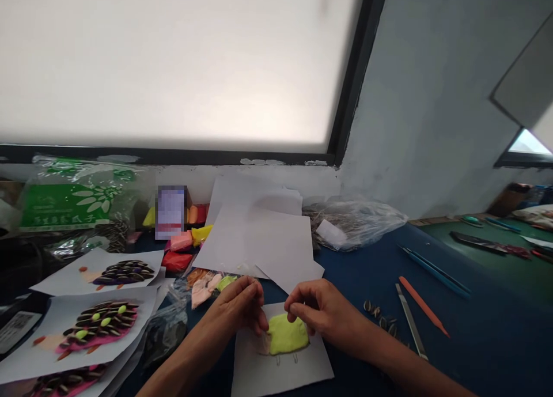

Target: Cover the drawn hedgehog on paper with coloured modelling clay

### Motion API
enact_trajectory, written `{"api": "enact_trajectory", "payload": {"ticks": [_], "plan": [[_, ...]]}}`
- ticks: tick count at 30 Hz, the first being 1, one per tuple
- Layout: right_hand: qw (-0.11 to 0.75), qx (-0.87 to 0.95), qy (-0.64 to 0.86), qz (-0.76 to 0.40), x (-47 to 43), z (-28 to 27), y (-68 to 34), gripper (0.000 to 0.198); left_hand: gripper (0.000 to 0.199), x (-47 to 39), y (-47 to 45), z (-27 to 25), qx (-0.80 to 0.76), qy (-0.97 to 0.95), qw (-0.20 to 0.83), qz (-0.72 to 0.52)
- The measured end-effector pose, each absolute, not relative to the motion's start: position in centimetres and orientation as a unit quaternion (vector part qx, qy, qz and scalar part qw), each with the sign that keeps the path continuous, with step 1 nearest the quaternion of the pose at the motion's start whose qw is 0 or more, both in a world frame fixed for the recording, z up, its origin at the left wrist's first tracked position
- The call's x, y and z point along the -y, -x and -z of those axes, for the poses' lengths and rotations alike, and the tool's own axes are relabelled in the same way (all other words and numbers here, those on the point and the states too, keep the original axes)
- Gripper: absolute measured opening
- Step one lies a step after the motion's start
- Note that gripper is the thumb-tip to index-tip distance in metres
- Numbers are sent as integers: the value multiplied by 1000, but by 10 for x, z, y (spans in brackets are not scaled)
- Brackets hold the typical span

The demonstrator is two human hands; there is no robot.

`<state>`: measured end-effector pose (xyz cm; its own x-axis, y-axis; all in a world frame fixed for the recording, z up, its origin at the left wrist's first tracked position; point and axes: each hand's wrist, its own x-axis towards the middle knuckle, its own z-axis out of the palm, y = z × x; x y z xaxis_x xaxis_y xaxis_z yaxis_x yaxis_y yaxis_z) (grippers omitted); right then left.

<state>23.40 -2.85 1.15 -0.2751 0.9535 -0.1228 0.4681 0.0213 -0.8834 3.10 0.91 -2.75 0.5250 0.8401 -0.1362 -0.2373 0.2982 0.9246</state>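
Note:
A sheet of white paper (283, 380) lies in front of me. On it is a flattened yellow-green patch of modelling clay (287, 335), with a pencilled outline and two small drawn legs below. My left hand (244, 305) hovers by the clay's left edge, its fingers curled together; what they hold, if anything, is hidden. Over the upper right edge of the clay is my right hand (317, 307), thumb and forefinger pinched together. Anything between those fingertips is too small to make out.
At left lie finished hedgehog pictures (101, 328) with striped seeds. Behind are blank paper sheets (268, 241), coloured clay packets (178, 262) and a plastic bag (354, 221). To the right are loose sunflower seeds (372, 309), an orange tool (423, 306), a metal blade (410, 322) and blue tweezers (436, 271).

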Motion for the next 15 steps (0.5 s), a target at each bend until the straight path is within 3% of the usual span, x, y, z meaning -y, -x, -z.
{"api": "enact_trajectory", "payload": {"ticks": [9, 15], "plan": [[289, 659, 529, -448, 25, -5, -240, 17, 45, -17, -29, 41, -337, -447, 738, -378], [252, 719, 561, -323, 28, -7, -241, 29, 48, -13, -29, 34, -353, -474, 719, -365]]}}
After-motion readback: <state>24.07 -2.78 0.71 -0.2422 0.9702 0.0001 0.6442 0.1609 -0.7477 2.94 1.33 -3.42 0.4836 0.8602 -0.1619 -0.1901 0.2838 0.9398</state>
